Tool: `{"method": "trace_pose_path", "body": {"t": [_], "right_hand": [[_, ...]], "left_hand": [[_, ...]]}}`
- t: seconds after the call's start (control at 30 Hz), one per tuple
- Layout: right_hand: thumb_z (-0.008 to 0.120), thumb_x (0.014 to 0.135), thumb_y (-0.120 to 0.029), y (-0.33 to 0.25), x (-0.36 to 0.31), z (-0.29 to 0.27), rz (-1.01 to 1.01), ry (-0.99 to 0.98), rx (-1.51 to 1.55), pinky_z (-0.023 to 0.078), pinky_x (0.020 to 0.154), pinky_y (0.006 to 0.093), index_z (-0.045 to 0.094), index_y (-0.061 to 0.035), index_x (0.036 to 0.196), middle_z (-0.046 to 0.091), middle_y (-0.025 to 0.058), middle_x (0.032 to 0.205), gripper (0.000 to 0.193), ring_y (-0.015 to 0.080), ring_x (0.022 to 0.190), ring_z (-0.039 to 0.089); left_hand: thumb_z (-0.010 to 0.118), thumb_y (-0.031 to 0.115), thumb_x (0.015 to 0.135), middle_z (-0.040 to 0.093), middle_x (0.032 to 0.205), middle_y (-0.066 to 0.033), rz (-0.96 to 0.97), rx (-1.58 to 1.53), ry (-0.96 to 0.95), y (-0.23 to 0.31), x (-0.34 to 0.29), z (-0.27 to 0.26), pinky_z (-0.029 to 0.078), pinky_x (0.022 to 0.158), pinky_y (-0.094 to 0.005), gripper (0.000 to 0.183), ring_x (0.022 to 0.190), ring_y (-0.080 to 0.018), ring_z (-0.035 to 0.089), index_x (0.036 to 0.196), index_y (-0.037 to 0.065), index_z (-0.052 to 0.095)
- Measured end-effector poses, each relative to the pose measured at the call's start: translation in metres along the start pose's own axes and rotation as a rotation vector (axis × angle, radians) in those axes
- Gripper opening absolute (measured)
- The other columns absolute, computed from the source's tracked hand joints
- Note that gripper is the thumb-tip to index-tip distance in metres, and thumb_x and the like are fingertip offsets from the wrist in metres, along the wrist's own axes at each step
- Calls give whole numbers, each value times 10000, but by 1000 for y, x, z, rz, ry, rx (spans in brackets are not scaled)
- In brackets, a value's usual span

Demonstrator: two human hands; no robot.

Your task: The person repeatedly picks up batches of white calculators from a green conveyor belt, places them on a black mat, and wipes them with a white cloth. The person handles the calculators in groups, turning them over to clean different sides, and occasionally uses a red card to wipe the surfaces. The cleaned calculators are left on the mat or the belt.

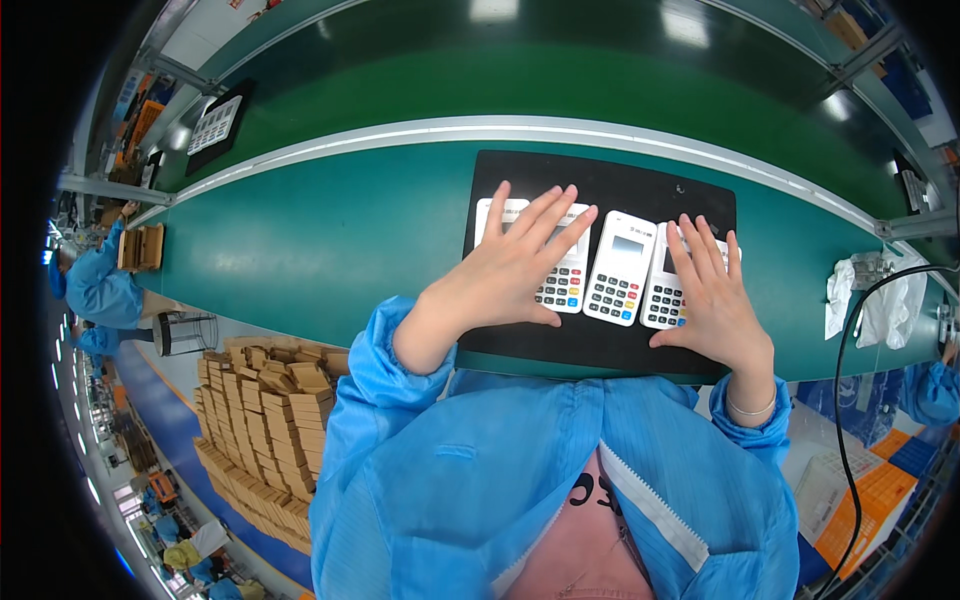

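Terminals (618, 265), white with keypads, lay side by side on the black mat (610, 175); the left hand (503, 278) had its fingers (573, 232) fanned wide across those toward the mat's left edge, the right hand (715, 308) likewise toward its right, neither gripping anything, though contact could not be told. Light, even, flat pressure seemed best, keeping the row aligned without pushing keys.

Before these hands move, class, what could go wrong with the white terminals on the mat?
1. The left hand and right hand partly cover white terminals, so keys might be pressed accidentally.
2. The uncovered middle terminal lies close beside its neighbours; a sideways nudge could knock them together.
3. The black mat reaches close to the green table's near edge, so a terminal dragged that way might fall.
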State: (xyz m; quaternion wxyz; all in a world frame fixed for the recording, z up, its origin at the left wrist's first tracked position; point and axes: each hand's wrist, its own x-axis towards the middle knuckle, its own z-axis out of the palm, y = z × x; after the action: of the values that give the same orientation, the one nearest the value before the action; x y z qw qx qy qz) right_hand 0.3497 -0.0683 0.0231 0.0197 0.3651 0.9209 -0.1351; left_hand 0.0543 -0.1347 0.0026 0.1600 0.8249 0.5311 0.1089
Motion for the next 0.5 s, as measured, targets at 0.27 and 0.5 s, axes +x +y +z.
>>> {"method": "trace_pose_path", "body": {"t": [0.27,0.5], "right_hand": [[923,502,-558,-14,16,14,-101,142,109,115,1235,613,236,11,1583,298,263,1597,1401,421,1513,242],[957,524,-409,-10,32,14,-220,95,246,167,1237,591,257,-34,1589,360,242,1561,1328,407,1467,335]], "left_hand": [[957,472,552,167,1671,-230,-359,-202,226,-20,-79,30,22,1244,-583,1429,1564,-381,134,1618,24,118],[940,370,627,374,1577,-212,-343,-248,329,-22,-76,43,60,1227,-600,1262,1515,-378,277,1591,3,213]]}}
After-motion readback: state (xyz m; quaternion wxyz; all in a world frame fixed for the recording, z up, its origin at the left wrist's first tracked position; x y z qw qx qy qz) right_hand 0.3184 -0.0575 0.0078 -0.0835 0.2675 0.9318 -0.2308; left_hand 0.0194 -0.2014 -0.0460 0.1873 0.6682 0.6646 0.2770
